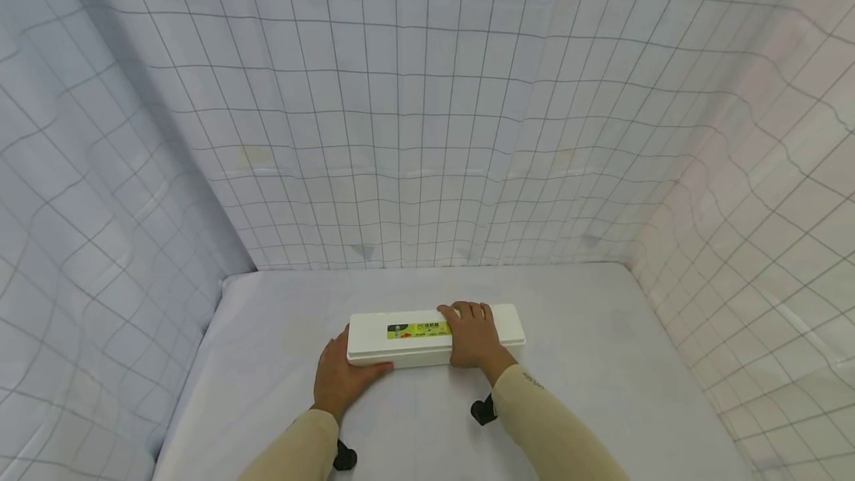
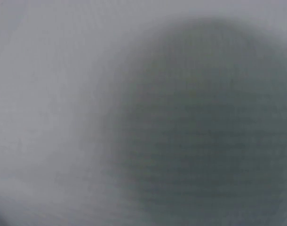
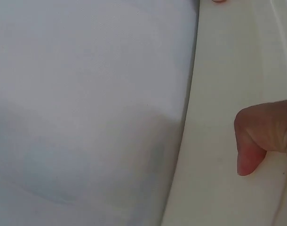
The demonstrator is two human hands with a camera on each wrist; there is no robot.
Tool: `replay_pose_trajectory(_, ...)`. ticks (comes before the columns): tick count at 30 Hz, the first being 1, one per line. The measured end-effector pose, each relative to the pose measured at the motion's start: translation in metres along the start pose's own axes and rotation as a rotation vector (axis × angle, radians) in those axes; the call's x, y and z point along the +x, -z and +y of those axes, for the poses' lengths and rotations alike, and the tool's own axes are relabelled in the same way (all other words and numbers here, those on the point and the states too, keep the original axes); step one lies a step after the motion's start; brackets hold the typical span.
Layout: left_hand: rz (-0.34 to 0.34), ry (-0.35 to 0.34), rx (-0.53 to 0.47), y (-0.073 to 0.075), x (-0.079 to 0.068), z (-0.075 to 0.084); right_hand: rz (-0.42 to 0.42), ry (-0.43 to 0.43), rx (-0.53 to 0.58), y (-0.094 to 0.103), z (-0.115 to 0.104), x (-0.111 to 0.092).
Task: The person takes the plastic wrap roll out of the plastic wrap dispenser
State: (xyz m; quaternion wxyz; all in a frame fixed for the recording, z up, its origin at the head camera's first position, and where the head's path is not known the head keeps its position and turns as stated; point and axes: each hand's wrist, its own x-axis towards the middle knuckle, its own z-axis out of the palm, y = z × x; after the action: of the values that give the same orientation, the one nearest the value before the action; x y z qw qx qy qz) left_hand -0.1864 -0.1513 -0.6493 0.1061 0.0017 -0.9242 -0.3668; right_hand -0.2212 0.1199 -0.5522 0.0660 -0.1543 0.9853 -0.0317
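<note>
A long white lidded box [image 1: 414,358] with a green and yellow label [image 1: 419,329] on top lies crosswise on the white-covered table. My left hand [image 1: 343,375] grips its left end, thumb along the near side and fingers around the end. Across the top, right of the label's middle, my right hand [image 1: 473,336] holds the box, covering the label's right end. The right wrist view shows the bent thumb [image 3: 256,136] against the pale near side of the box [image 3: 219,155]. Only a blurred grey surface with a dark patch appears in the left wrist view.
White cloth walls with a grid pattern [image 1: 427,132] enclose the table [image 1: 588,377] at the back and both sides. Black wrist devices [image 1: 484,411] hang beneath both forearms, close to the tabletop.
</note>
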Motion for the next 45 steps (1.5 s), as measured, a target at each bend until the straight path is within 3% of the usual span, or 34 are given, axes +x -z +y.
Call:
replay_pose_trajectory(9,-0.017,0.049,0.014,0.003,-0.001,0.000,-0.051,-0.007,0.010,0.005,-0.002,0.005)
replay_pose_trajectory(14,-0.016,0.043,0.014,0.002,-0.001,-0.003,-0.076,0.005,0.021,0.009,-0.001,0.007)
replay_pose_trajectory(24,-0.033,0.050,-0.013,-0.002,-0.005,-0.004,-0.203,0.005,0.095,0.016,0.006,0.008)
replay_pose_trajectory(45,-0.039,0.036,0.036,0.004,0.000,0.001,-0.168,0.057,0.139,0.030,0.009,0.009)
